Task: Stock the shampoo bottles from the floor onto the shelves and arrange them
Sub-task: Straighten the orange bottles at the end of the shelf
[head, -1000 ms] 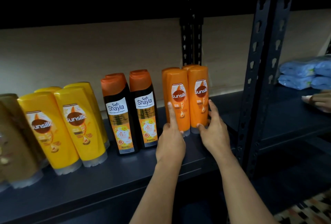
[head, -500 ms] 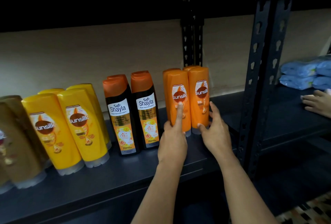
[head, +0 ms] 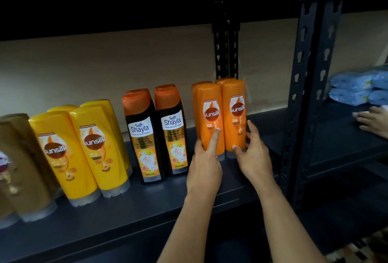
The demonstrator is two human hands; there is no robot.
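Orange Sunsilk bottles (head: 222,115) standing upright at frame centre on the dark shelf (head: 117,216), two in front, two more partly hidden directly behind. Left hand (head: 204,158) wrapped low around the left front bottle, index finger laid straight up its label. Right hand (head: 252,153) cupping the base of the right front bottle, thumb on its front, fingers round its right side. Front pair touching side to side.

Progress, judged: well along. Left of the orange group, near but apart: two black Safi Shayla bottles (head: 157,134) with a third cap showing behind, then yellow Sunsilk bottles (head: 84,149), then gold-brown bottles (head: 19,164) at lower left edge, blurred. Labels facing out. Current step likely final squaring of the orange group. Floor stock not in view; remaining count cannot be told.

Shelf: dark metal, front lip bare. Perforated upright post (head: 302,94) right of centre. Beige wall (head: 105,67) behind. Neighbouring bay at right: stacked blue packets (head: 357,86) and another person's hand (head: 373,122) resting on that shelf. Patterned floor (head: 369,248) at lower right corner.
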